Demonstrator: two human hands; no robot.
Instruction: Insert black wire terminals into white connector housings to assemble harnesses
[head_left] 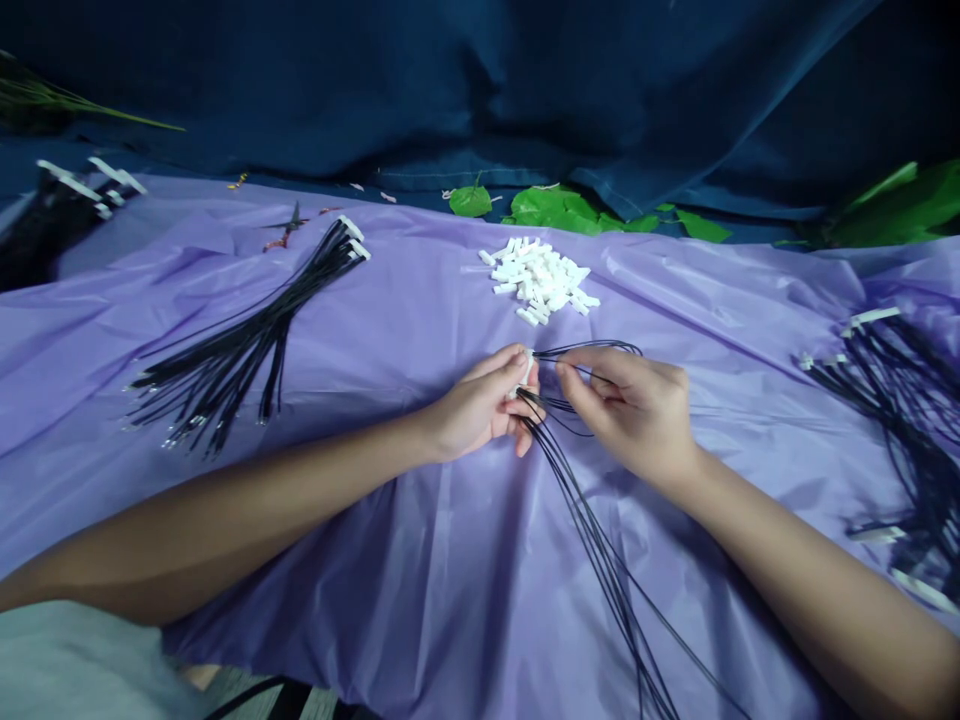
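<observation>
My left hand [491, 400] is closed around a white plastic connector [524, 372], mostly hidden by the thumb and fingers. From it a bunch of thin black wires [581, 490] runs out to the right and hangs down over the front of the table. Just to the right, my right hand [637, 405] pinches one of the black wires between thumb and forefinger, close to the connector. Whether that wire's end sits in the connector cannot be made out. Beyond both hands lies a pile of small white connector housings [541, 278].
A bundle of black wires with white connectors [247, 340] lies on the left of the purple sheet [420, 290]. More wired bundles [911, 420] are at the right, and others [67, 210] at far left. Small scissors [285, 228] and green leaves [559, 210] lie along the back.
</observation>
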